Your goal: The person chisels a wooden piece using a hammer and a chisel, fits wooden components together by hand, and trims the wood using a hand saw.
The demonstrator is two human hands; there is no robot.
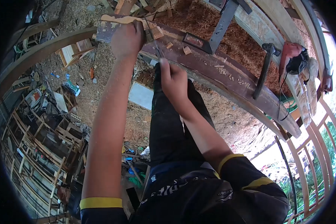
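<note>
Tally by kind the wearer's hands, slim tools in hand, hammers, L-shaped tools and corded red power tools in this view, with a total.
Hands: 2 (left hand, right hand)
Slim tool in hand: 1
Hammer: 1
L-shaped tool: 1
Corded red power tool: 1
Total: 6

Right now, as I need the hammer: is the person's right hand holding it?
No, the hammer lies beside the red corded power tool, apart from the right hand, which grips a thin tool.
</note>
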